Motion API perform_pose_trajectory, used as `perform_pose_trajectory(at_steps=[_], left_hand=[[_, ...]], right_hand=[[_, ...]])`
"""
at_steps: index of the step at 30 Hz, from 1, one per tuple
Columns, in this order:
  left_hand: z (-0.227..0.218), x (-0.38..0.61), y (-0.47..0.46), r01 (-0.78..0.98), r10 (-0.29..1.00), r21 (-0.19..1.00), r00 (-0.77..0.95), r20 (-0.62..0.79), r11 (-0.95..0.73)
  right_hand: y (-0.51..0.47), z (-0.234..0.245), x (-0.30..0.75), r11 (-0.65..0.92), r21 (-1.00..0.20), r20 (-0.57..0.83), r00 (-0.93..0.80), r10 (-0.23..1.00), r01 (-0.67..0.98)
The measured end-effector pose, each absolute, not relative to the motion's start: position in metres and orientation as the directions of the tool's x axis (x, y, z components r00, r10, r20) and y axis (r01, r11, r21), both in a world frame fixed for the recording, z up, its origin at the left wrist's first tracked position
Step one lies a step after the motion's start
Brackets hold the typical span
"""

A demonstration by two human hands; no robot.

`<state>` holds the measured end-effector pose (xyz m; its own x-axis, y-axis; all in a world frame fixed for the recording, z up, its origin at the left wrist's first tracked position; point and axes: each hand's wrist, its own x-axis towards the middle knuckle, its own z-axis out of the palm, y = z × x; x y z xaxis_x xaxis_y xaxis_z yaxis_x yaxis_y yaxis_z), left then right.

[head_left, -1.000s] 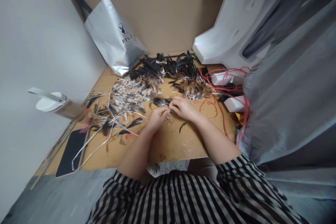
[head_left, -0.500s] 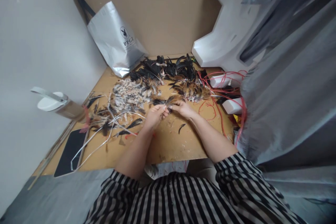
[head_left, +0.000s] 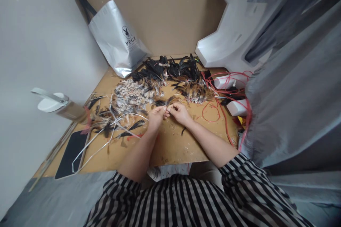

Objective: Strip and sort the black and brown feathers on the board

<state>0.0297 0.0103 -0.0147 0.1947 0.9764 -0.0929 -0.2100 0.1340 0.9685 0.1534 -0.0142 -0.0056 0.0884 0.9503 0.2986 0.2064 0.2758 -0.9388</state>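
My left hand is closed in a pinch at the middle of the table, with a small bunch of dark and brown feathers at its fingertips. Against it, my right hand is also pinched, fingertips touching the left ones; what lies between its fingers is too small to make out. Just beyond the hands is a pile of pale fluffy-based feathers. A heap of brown feathers sits to the right, and long black feathers are heaped at the back.
At the left are a lidded cup, a phone and white strips beside loose feathers. A silver bag leans at the back. Red string tangles around white power strips at the right, by a grey curtain.
My right hand has shifted slightly left, bringing its fingertips against those of my left hand. Less of the brown feathers shows behind it. My left hand has hardly moved.
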Motion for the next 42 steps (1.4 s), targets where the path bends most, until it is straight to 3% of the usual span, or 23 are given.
perform_pose_trajectory(at_steps=[4,12,16,21,25,31,36,42], left_hand=[[-0.015,0.03,0.009,-0.176,0.975,0.978,0.213,-0.071,0.11],[-0.015,0.024,0.012,-0.094,0.895,0.984,0.435,-0.097,0.152],[-0.017,0.022,0.013,-0.09,0.882,0.979,0.456,-0.123,0.183],[-0.016,0.02,0.011,-0.223,0.859,0.903,0.453,-0.238,0.368],[-0.011,0.02,0.008,-0.27,0.844,0.864,0.463,-0.269,0.424],[-0.009,0.021,0.007,-0.281,0.863,0.87,0.43,-0.264,0.406],[-0.012,0.02,0.01,-0.184,0.873,0.912,0.407,-0.268,0.365],[-0.011,0.019,0.01,-0.09,0.888,0.954,0.399,-0.229,0.286]], right_hand=[[-0.013,-0.01,0.155,0.26,-0.943,0.292,0.136,0.947,0.207],[-0.014,-0.002,0.164,0.204,-0.973,0.211,0.063,0.975,0.104],[-0.015,0.0,0.166,0.207,-0.975,0.21,0.032,0.977,0.076],[-0.013,0.001,0.169,0.288,-0.93,0.304,0.035,0.952,0.227],[-0.012,0.003,0.171,0.352,-0.875,0.382,0.027,0.924,0.332],[-0.016,0.01,0.17,0.367,-0.863,0.387,-0.013,0.922,0.347],[-0.018,0.011,0.168,0.396,-0.851,0.421,-0.003,0.907,0.345],[-0.014,0.002,0.168,0.31,-0.927,0.314,-0.013,0.949,0.212]])
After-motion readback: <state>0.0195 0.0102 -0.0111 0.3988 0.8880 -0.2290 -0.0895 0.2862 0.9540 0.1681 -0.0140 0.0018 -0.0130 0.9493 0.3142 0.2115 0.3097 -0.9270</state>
